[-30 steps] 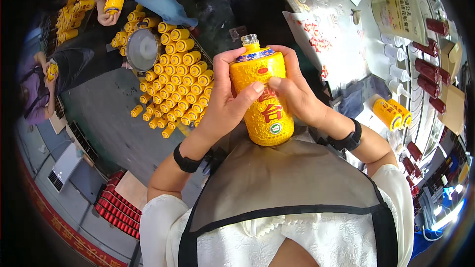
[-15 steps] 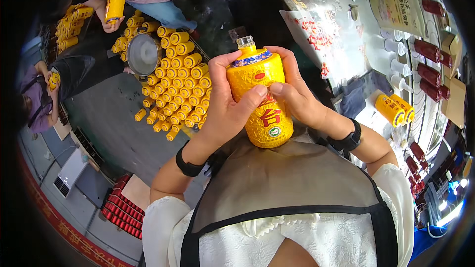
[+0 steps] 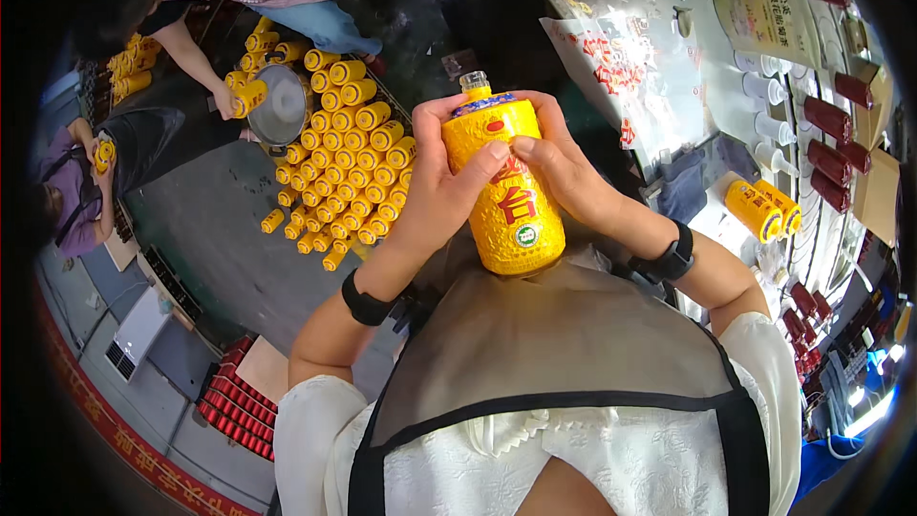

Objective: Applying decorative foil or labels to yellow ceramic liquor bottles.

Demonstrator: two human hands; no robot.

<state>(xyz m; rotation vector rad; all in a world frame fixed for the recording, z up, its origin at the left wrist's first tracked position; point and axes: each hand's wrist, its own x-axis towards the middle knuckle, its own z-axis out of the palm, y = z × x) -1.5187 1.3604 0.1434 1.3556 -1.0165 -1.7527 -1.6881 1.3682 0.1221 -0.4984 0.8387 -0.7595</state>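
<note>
A yellow embossed bottle [image 3: 511,201] with a clear glass neck, a blue patterned collar and red markings is held upright in front of my apron. My left hand [image 3: 447,177] grips its left side, the thumb pressed on the front face. On the other side my right hand [image 3: 564,167] wraps round it, with its thumb also on the front, close to the left one. The fingertips behind the bottle are hidden. Its base is at the top of the grey apron [image 3: 564,344].
Many yellow bottles [image 3: 353,158] stand packed to the left, beside a round metal pot [image 3: 277,103]. A co-worker's hand [image 3: 226,100] holds a yellow bottle [image 3: 250,97] at the pot. Two yellow bottles [image 3: 755,210] lie on the right bench, near dark red bottles [image 3: 827,119] on a conveyor.
My hands and the bottle have shifted slightly, and my thumbs have moved up a little. The co-worker at upper left has lowered a yellow bottle to the pot. Red bottles on the conveyor have moved.
</note>
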